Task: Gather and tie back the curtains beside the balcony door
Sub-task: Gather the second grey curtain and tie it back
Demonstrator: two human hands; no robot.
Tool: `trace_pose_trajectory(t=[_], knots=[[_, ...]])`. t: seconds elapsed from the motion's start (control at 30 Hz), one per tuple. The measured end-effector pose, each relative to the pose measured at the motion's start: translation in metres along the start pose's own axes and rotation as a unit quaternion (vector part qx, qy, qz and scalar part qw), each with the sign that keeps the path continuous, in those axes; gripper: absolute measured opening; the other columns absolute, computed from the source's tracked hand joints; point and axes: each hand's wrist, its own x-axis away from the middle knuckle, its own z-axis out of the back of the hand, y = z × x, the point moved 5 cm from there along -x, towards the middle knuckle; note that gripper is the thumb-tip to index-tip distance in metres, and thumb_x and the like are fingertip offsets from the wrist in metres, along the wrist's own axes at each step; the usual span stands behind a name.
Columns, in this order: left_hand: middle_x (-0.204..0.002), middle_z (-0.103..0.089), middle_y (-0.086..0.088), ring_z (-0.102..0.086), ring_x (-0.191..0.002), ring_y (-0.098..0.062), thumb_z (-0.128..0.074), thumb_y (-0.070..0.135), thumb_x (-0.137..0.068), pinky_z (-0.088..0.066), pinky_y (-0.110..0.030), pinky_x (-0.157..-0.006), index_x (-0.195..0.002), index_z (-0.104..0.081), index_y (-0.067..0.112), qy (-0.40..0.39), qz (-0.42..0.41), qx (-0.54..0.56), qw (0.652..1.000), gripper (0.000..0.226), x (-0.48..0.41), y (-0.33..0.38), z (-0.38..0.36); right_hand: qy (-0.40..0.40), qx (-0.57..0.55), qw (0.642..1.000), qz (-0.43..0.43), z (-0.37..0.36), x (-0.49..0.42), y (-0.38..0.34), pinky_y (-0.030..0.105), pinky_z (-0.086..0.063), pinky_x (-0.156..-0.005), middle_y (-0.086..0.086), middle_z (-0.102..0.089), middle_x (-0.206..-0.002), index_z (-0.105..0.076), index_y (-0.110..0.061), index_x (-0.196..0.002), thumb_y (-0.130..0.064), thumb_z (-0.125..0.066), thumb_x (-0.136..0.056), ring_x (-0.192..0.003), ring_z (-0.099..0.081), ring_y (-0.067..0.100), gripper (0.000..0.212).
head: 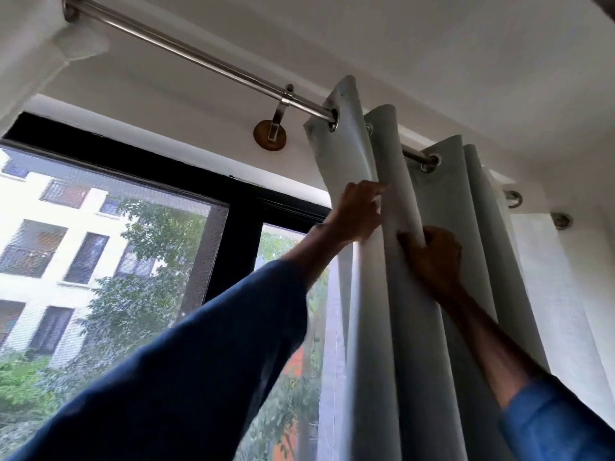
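Blue sleeves are filling the lower part of the head view: the left sleeve [186, 371] is stretching up from the bottom left and the right sleeve [559, 424] is sitting at the bottom right, with a bare forearm running up from it. Both hands are reaching up to the grey curtain [412, 344], which is hanging bunched in 4 deep folds at the right end of a metal rod [199, 56], threaded on it by metal rings [333, 119]. The left hand [357, 212] is holding the outermost fold, its fingers, somewhat blurred, tucking into the crease beside the next fold. The right hand [432, 257] is sitting a little lower, its fingers curling round the 2nd fold and gripping it. The 2 hands are working near each other, with that fold between them.

A bracket [278, 118] on a round wooden mount [270, 134] is carrying the rod just left of the curtain. A white sheer curtain [559, 294] is hanging to the right of the grey one. Left of the curtain, a black door frame [239, 234] is showing a pale building [50, 211] and green trees [133, 294] outside.
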Motion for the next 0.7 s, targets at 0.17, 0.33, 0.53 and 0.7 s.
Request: trace_pose_trajectory(t=[0.17,0.33,0.53,0.7], knots=[[-0.128,-0.066,-0.010,-0.064,-0.115,-0.023,-0.051,-0.004,-0.087,-0.038,-0.008,-0.090,-0.131,-0.064,0.013,0.033,0.003,-0.035,0.999,0.049,0.036,-0.054,0.055,-0.039,0.035,0.998,0.040,-0.028,0.002,-0.029,0.023,-0.032,-0.053,0.005,-0.053,-0.059,-0.048,-0.012,-0.057,-0.033,-0.048,-0.084,-0.063,-0.056,0.031,0.034],[-0.114,-0.071,-0.013,-0.068,-0.102,-0.029,-0.060,0.006,-0.079,-0.045,-0.020,-0.092,-0.118,-0.070,0.005,0.031,-0.012,-0.084,0.996,0.041,0.060,-0.087,0.099,-0.092,0.082,0.978,0.169,-0.060,0.016,-0.114,0.038,-0.038,-0.069,0.024,-0.065,-0.087,-0.061,-0.004,-0.072,-0.025,-0.042,-0.080,-0.085,-0.060,0.044,0.029],[-0.091,-0.070,-0.021,-0.066,-0.095,-0.042,-0.058,0.016,-0.069,-0.049,-0.040,-0.072,-0.092,-0.068,0.002,-0.079,0.032,-0.159,0.984,0.029,0.072,-0.077,0.110,-0.047,0.074,0.965,0.248,-0.081,0.042,-0.199,0.035,-0.021,-0.064,0.025,-0.065,-0.082,-0.034,-0.017,-0.058,-0.004,-0.059,-0.084,-0.083,-0.057,0.045,0.038],[-0.104,-0.072,-0.012,-0.066,-0.104,-0.034,-0.061,0.018,-0.066,-0.052,-0.037,-0.083,-0.107,-0.071,0.013,-0.070,0.046,-0.131,0.988,0.043,0.084,-0.079,0.100,-0.071,0.053,0.975,0.202,-0.090,0.050,-0.169,0.038,-0.030,-0.074,0.024,-0.067,-0.093,-0.066,-0.001,-0.089,-0.013,-0.054,-0.085,-0.093,-0.059,0.045,0.018]])
